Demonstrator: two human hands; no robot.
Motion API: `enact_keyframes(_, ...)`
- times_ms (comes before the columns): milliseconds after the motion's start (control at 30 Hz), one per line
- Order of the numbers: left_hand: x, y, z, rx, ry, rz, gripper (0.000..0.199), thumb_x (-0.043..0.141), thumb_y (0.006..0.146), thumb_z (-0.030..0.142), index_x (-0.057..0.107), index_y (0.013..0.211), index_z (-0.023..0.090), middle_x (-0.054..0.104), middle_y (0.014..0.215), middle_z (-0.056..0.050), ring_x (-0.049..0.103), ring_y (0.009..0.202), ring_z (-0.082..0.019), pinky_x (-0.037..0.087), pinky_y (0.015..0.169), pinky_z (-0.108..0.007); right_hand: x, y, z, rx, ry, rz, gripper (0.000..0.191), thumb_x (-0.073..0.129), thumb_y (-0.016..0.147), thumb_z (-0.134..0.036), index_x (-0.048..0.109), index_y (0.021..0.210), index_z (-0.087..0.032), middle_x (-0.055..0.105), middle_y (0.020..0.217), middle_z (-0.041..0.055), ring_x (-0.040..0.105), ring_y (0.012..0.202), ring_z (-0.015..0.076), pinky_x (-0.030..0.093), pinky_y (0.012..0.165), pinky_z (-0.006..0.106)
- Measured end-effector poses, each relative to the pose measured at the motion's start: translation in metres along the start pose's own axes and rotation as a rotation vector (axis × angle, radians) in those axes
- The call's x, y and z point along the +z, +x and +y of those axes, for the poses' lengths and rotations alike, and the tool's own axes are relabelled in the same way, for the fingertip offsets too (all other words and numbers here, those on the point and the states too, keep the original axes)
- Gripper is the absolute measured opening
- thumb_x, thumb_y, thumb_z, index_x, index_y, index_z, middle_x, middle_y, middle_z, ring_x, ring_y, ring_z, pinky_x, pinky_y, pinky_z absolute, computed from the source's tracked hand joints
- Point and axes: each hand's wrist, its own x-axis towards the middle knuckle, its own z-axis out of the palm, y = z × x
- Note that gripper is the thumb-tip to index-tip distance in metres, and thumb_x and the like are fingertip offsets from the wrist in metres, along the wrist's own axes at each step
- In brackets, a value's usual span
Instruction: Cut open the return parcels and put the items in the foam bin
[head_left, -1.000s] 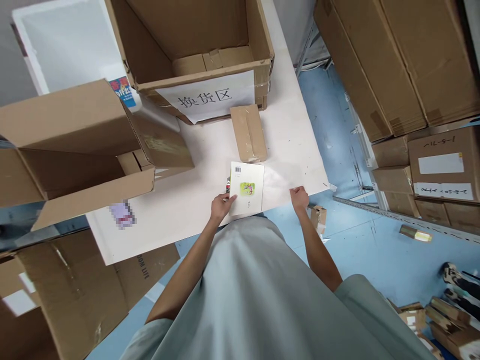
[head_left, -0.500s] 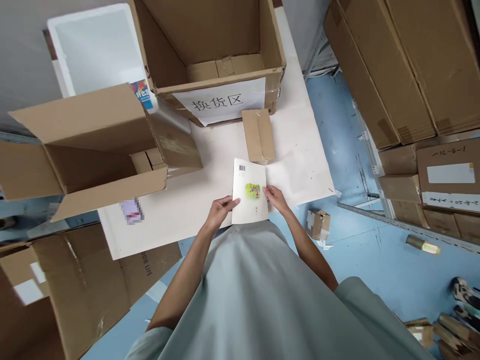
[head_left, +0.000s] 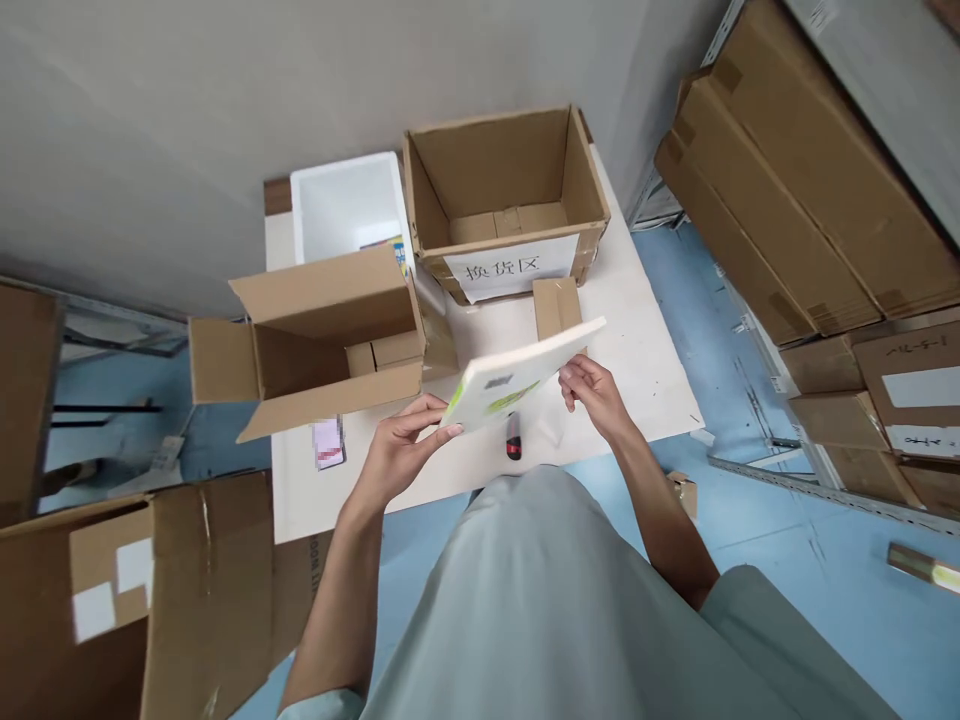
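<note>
A thin white book (head_left: pixel 517 375) with a green picture and a barcode is held tilted above the table, its edge facing up and away. My left hand (head_left: pixel 409 440) pinches its left end between thumb and fingers. At the right end, my right hand (head_left: pixel 592 390) grips the lower corner with bent fingers. Below the book lies a black and red box cutter (head_left: pixel 514 437) on the white tabletop (head_left: pixel 637 350). Just behind the book stands a small closed cardboard box (head_left: pixel 556 305), partly covered by it.
An open cardboard box with a paper sign (head_left: pixel 517 265) stands at the back. Left of it are a white foam box (head_left: pixel 349 205) and an open carton with spread flaps (head_left: pixel 337 290). A phone-like item (head_left: pixel 328 443) lies near the front edge. Stacked cartons (head_left: pixel 780 200) fill the right side.
The book has been lifted and tipped from nearly flat to steeply slanted, uncovering the box cutter. Both hands have turned with it. The view has shifted, showing more wall.
</note>
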Motion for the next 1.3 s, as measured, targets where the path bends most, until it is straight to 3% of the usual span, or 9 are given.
enact_keyframes(167, -0.045, 0.008, 0.021, 0.388, 0.148, 0.031, 0.026, 0.079, 0.097, 0.057, 0.090, 0.101, 0.034, 0.079, 0.110, -0.009, 0.070, 0.124, -0.034, 0.056, 0.114, -0.057, 0.025, -0.009, -0.044, 0.020, 0.084, 0.027, 0.069, 0.061, 0.093, -0.089, 0.082, 0.102, -0.024, 0.081, 0.099, 0.0074, 0.078, 0.091, 0.0258, 0.063, 0.077, 0.036)
enact_keyframes(300, -0.074, 0.010, 0.026, 0.586, 0.227, 0.192, 0.022, 0.077, 0.100, 0.053, 0.088, 0.109, 0.036, 0.072, 0.147, -0.006, 0.058, 0.149, -0.034, 0.043, 0.130, -0.060, 0.053, -0.022, -0.067, -0.041, -0.004, 0.010, 0.051, 0.091, 0.081, -0.070, 0.083, 0.107, -0.026, 0.085, 0.108, 0.0059, 0.080, 0.100, 0.0266, 0.064, 0.086, 0.035)
enact_keyframes(433, -0.084, 0.006, 0.013, 0.369, -0.109, 0.292, 0.065, 0.074, 0.099, 0.066, 0.067, 0.153, 0.030, 0.064, 0.160, -0.014, 0.071, 0.135, -0.034, 0.064, 0.109, -0.051, 0.098, -0.025, -0.067, -0.159, -0.003, 0.117, 0.048, 0.099, 0.075, -0.058, 0.082, 0.107, -0.027, 0.087, 0.108, 0.0069, 0.082, 0.103, 0.0278, 0.066, 0.089, 0.038)
enact_keyframes(533, -0.091, 0.001, -0.003, 0.155, -0.310, 0.242, 0.081, 0.074, 0.094, 0.073, 0.066, 0.154, 0.019, 0.077, 0.139, -0.018, 0.080, 0.112, -0.034, 0.072, 0.085, -0.043, 0.130, -0.025, -0.060, -0.169, 0.012, 0.176, 0.051, 0.098, 0.076, -0.058, 0.082, 0.112, -0.026, 0.087, 0.109, 0.0082, 0.083, 0.103, 0.0303, 0.069, 0.089, 0.042)
enact_keyframes(700, -0.117, -0.006, -0.022, 0.071, -0.449, 0.203, 0.098, 0.093, 0.074, 0.073, 0.069, 0.149, 0.015, 0.077, 0.138, -0.022, 0.081, 0.112, -0.038, 0.071, 0.077, -0.040, 0.164, -0.024, -0.048, -0.191, -0.083, 0.191, 0.052, 0.095, 0.078, -0.059, 0.083, 0.114, -0.024, 0.087, 0.116, 0.0099, 0.082, 0.113, 0.0323, 0.069, 0.096, 0.045)
enact_keyframes(900, -0.148, -0.013, -0.035, -0.009, -0.525, 0.100, 0.087, 0.098, 0.066, 0.070, 0.076, 0.130, 0.015, 0.081, 0.128, -0.020, 0.081, 0.107, -0.039, 0.070, 0.078, -0.042, 0.201, -0.018, -0.035, -0.316, -0.375, 0.172, 0.044, 0.078, 0.095, -0.058, 0.083, 0.125, -0.026, 0.083, 0.131, 0.0108, 0.079, 0.123, 0.0322, 0.066, 0.106, 0.049)
enact_keyframes(1067, -0.156, -0.014, -0.043, 0.040, -0.548, 0.190, 0.070, 0.097, 0.070, 0.066, 0.076, 0.113, 0.015, 0.084, 0.116, -0.018, 0.082, 0.105, -0.035, 0.068, 0.086, -0.043, 0.259, -0.034, -0.021, -0.519, -0.884, 0.127, 0.041, 0.072, 0.103, -0.048, 0.080, 0.137, -0.026, 0.071, 0.153, 0.0114, 0.067, 0.144, 0.0323, 0.054, 0.125, 0.051)
enact_keyframes(1200, -0.151, -0.019, -0.037, 0.144, -0.574, 0.317, 0.058, 0.091, 0.079, 0.064, 0.075, 0.109, 0.017, 0.084, 0.116, -0.016, 0.081, 0.109, -0.032, 0.068, 0.094, -0.044, 0.316, -0.055, 0.001, -0.560, -1.149, 0.081, 0.061, 0.075, 0.102, -0.042, 0.063, 0.159, -0.025, 0.060, 0.165, 0.0122, 0.067, 0.145, 0.0326, 0.062, 0.116, 0.046)
enact_keyframes(1300, -0.153, -0.028, -0.029, 0.205, -0.574, 0.285, 0.058, 0.088, 0.085, 0.060, 0.074, 0.120, 0.017, 0.081, 0.128, -0.017, 0.080, 0.118, -0.033, 0.068, 0.096, -0.041, 0.341, -0.054, 0.009, -0.624, -1.222, 0.204, 0.057, 0.061, 0.106, -0.024, 0.059, 0.163, -0.023, 0.060, 0.165, 0.0129, 0.067, 0.145, 0.0307, 0.064, 0.110, 0.042)
